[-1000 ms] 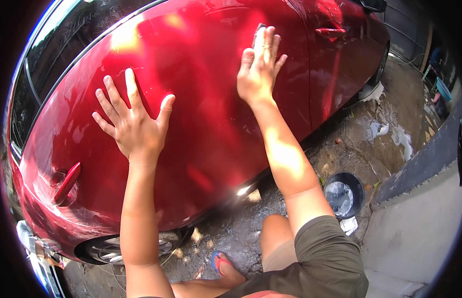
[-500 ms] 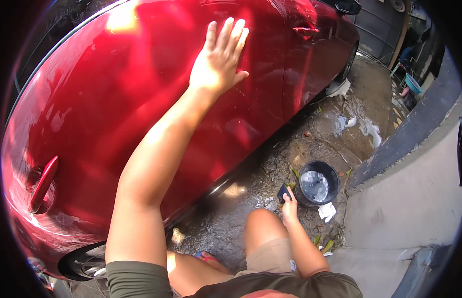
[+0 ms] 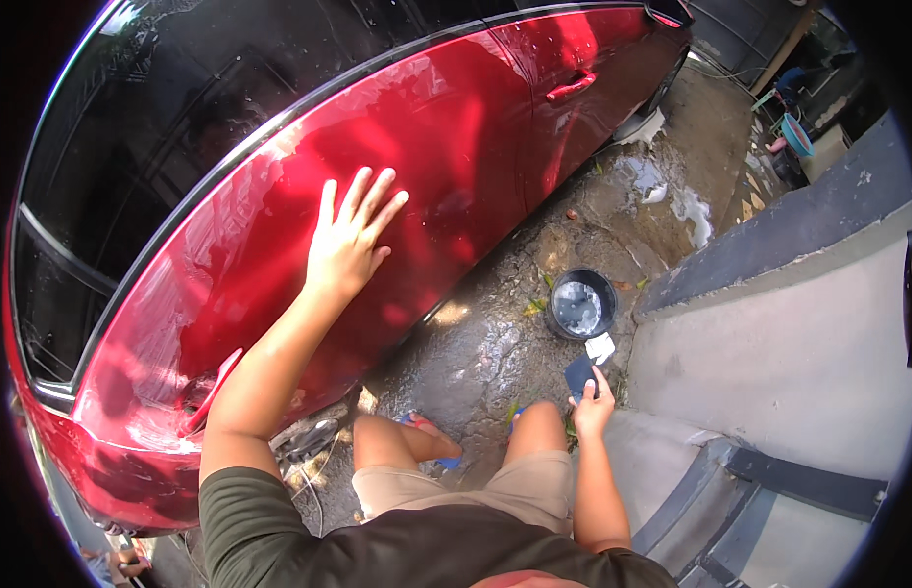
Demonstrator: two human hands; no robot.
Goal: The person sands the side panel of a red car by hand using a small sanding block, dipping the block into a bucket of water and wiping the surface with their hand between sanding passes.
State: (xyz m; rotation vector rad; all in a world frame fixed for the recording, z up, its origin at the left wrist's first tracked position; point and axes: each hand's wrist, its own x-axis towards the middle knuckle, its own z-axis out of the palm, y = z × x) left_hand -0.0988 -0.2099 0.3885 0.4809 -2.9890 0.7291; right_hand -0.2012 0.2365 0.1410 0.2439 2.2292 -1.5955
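My left hand (image 3: 346, 245) lies flat with spread fingers against the red car door (image 3: 456, 147), below the window line. Its surface looks wet and shiny, with whitish streaks near the rear door handle (image 3: 216, 392). Low on my right, my right hand (image 3: 591, 404) grips a thin, dark blue-grey rectangular pad (image 3: 579, 376) by its edge; the pad's exact kind is unclear. Just beyond it, a white crumpled scrap (image 3: 600, 348) rests against a black bucket (image 3: 581, 304) holding foamy water.
A grey wall (image 3: 769, 333) with a dark ledge runs along my right. Wet, rough ground (image 3: 476, 353) with foam patches lies between car and wall. A light blue basin (image 3: 797, 135) stands far right. A cable (image 3: 314, 500) trails near the car's underside.
My left hand has moved back along the door toward the rear handle. My view has shifted, bringing the windows in. My right hand, still holding the pad, is farther from the bucket.
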